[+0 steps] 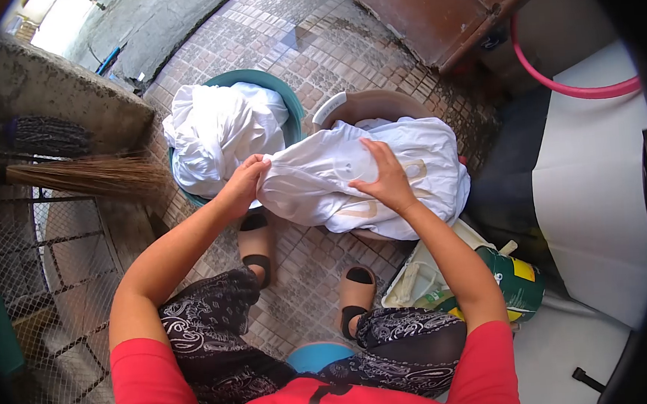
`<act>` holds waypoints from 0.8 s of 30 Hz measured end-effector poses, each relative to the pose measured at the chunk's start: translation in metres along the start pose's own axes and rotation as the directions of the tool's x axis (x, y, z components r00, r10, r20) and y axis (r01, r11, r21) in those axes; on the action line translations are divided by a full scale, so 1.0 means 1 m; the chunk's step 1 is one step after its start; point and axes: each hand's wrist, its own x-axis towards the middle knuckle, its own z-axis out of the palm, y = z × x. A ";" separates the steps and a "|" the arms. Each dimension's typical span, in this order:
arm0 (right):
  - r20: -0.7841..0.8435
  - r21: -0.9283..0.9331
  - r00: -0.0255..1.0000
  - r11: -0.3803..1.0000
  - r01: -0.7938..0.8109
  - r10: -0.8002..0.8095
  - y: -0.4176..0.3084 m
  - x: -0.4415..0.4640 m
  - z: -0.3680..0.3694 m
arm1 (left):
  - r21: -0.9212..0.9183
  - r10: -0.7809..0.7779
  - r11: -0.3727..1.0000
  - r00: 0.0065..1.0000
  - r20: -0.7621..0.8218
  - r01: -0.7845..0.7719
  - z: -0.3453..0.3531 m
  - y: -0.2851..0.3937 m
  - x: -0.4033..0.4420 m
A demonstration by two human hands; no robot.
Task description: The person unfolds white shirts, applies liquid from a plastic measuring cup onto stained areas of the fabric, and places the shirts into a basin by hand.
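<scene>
White cloth (299,177), wet-looking and with a tan print on part of it, stretches over the rim of a brown basin (380,104). My left hand (245,181) pinches a corner of this cloth at its left end, lifted off the basin. Over the cloth's middle, my right hand (388,179) curves its thumb and fingers around the edge of a pale round disc (349,163). What the disc is, I cannot tell. More white laundry (221,130) is heaped in a green basin (292,103) beside the left hand.
A stick broom (74,178) and a wire mesh fence (65,257) are on the left. At right, a green and yellow container (513,282) stands by a pale tray (411,275). A pink hoop-like rim (586,92) shows upper right. The floor is patterned tile (299,279).
</scene>
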 end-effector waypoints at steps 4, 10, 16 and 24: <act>0.111 0.065 0.993 0.997 0.042 -0.049 -0.027 0.015 0.019 | 0.063 0.085 0.994 0.996 0.020 -0.086 0.001 -0.005 -0.003; 0.147 0.104 0.989 0.995 -0.007 -0.009 -0.020 0.010 0.020 | -0.194 0.098 0.978 0.989 0.107 -0.076 0.009 -0.015 -0.010; 0.170 0.014 0.974 0.988 -0.156 0.151 0.014 -0.019 0.012 | 0.105 -0.236 0.969 0.966 0.110 0.225 0.025 -0.035 -0.019; 0.192 -0.012 0.961 0.980 -0.199 0.197 0.030 -0.033 0.012 | 0.593 0.350 0.709 0.921 0.171 -0.380 0.018 -0.036 -0.016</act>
